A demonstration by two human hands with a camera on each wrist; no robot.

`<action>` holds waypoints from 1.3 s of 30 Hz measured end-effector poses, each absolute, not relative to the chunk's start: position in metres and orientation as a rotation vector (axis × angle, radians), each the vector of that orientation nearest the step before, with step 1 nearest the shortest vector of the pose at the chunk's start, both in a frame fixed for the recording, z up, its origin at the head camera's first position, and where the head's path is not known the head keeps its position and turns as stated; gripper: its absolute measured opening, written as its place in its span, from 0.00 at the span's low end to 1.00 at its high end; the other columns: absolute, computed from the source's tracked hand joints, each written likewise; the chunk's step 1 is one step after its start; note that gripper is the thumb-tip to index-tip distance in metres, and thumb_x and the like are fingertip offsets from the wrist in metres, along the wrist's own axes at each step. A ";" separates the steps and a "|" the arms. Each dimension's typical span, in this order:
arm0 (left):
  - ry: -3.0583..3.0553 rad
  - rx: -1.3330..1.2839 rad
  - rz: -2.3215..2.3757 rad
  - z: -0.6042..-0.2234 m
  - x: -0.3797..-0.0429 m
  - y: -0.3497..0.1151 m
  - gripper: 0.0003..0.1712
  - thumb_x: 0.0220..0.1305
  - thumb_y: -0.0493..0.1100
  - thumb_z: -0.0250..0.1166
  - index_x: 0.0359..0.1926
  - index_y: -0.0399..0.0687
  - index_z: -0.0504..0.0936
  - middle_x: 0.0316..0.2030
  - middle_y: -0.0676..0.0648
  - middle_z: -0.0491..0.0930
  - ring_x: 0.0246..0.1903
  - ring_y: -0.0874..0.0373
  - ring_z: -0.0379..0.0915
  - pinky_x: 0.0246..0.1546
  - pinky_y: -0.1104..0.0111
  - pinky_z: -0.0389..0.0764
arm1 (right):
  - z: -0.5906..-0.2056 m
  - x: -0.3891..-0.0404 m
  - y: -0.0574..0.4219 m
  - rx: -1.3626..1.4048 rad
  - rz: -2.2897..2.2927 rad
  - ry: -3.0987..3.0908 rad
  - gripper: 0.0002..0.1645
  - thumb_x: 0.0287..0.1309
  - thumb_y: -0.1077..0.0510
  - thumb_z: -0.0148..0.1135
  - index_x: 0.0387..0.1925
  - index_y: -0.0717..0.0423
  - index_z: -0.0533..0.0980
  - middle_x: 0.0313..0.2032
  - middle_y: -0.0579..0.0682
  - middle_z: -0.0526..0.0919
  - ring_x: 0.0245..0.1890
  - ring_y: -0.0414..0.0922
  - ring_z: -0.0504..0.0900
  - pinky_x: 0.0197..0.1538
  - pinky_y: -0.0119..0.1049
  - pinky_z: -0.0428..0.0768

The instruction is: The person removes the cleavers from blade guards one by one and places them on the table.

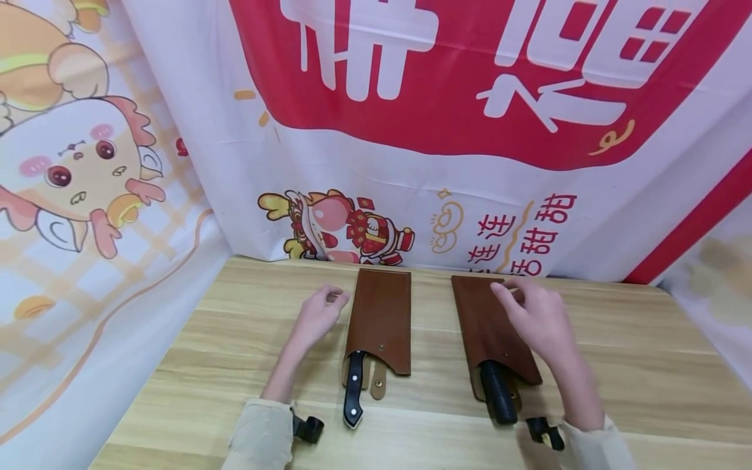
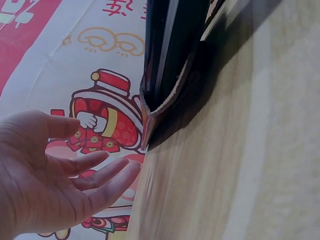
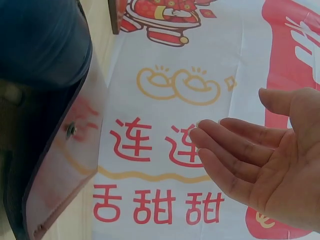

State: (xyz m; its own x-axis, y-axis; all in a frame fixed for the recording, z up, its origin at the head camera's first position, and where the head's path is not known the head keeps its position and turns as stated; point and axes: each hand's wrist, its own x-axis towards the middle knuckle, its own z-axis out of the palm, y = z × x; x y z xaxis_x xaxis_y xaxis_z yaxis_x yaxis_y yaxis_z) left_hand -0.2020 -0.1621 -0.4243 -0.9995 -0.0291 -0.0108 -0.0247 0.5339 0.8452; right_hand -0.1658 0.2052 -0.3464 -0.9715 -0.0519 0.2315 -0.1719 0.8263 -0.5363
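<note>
Two brown leather knife sheaths lie flat on the wooden table. From the left sheath (image 1: 382, 313) sticks a knife with a black riveted handle (image 1: 354, 388); a strap with a snap hangs beside it. Out of the right sheath (image 1: 478, 320) comes a thick, rounded black handle (image 1: 498, 395). My left hand (image 1: 320, 310) hovers just left of the left sheath, fingers loosely bent and holding nothing. Over the upper right part of the right sheath is my right hand (image 1: 537, 316), also holding nothing. Both wrist views show relaxed, spread fingers apart from the sheaths.
The wooden table (image 1: 235, 365) meets a white and red printed cloth (image 1: 376, 143) along its back edge. Another printed cloth (image 1: 176, 274) hangs on the left. Each wrist carries a small black camera mount (image 1: 308, 429).
</note>
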 end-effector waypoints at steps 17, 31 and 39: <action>-2.644 0.190 -1.926 -0.430 -0.204 -0.159 0.28 0.79 0.47 0.57 0.69 0.32 0.70 0.59 0.29 0.77 0.53 0.38 0.81 0.50 0.54 0.87 | -0.343 -0.170 0.185 0.239 0.907 -2.741 0.29 0.78 0.41 0.54 0.52 0.64 0.83 0.41 0.57 0.89 0.41 0.54 0.85 0.43 0.54 0.84; -2.583 0.175 -2.031 -0.433 -0.205 -0.156 0.27 0.79 0.44 0.55 0.69 0.29 0.68 0.57 0.27 0.77 0.55 0.36 0.80 0.51 0.53 0.86 | -0.353 -0.170 0.171 0.292 0.960 -2.724 0.23 0.76 0.46 0.58 0.46 0.63 0.84 0.31 0.52 0.88 0.32 0.46 0.86 0.37 0.44 0.83; -2.581 0.198 -2.042 -0.434 -0.206 -0.154 0.27 0.78 0.45 0.56 0.69 0.30 0.69 0.58 0.28 0.78 0.55 0.36 0.80 0.49 0.55 0.87 | -0.359 -0.169 0.159 0.289 1.072 -2.753 0.22 0.76 0.46 0.59 0.45 0.62 0.84 0.27 0.48 0.86 0.27 0.43 0.85 0.34 0.38 0.83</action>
State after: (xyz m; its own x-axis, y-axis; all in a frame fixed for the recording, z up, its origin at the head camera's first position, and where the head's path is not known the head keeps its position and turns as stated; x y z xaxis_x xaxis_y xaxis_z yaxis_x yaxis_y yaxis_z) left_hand -0.2061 -0.1543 -0.4342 -0.9808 0.0025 -0.1950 -0.1892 0.2303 0.9545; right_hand -0.1694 0.1588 -0.3586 -0.9662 -0.1173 0.2294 -0.2416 0.7222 -0.6481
